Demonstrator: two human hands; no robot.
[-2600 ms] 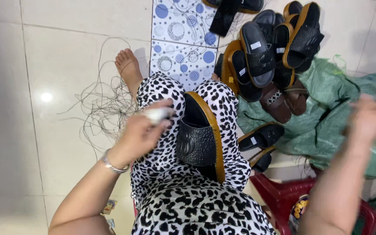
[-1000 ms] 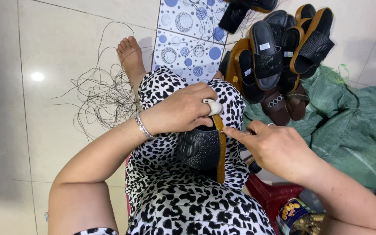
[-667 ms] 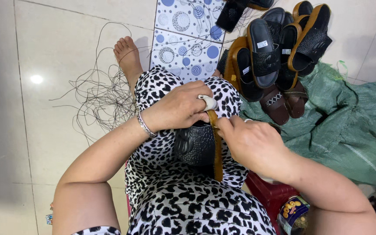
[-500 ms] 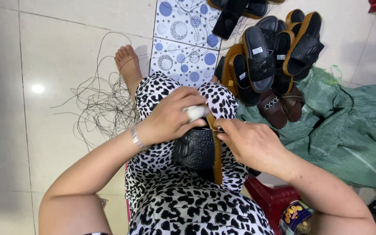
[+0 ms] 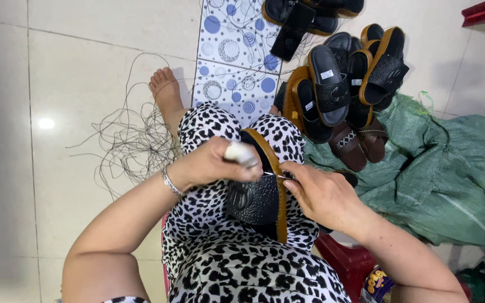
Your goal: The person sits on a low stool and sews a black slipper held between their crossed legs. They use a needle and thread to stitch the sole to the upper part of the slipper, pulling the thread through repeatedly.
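The black sandal with the tan sole edge (image 5: pixel 260 193) lies across the person's lap, between knees clad in black-and-white spotted cloth, its embossed strap facing up. The left hand (image 5: pixel 211 164) is closed around a small white tool (image 5: pixel 241 153), its tip pressed down near the sandal's upper edge. The right hand (image 5: pixel 322 193), which hung away from the lap a couple of seconds ago, has come in and now pinches at the tan edge just beside the tool; its grip is closed on something thin at the rim, perhaps a needle or thread, though the frame is too small to tell. With both hands now meeting at one spot, the work on the sandal's seam seems to be under way rather than being set up. A tangle of dark thread (image 5: pixel 133 140) lies on the pale tile floor (image 5: pixel 74 67) beside a bare foot (image 5: pixel 166 92). A heap of finished black and brown sandals (image 5: pixel 343 84) rests partly on a green sack (image 5: pixel 439 168), well apart from the hands.
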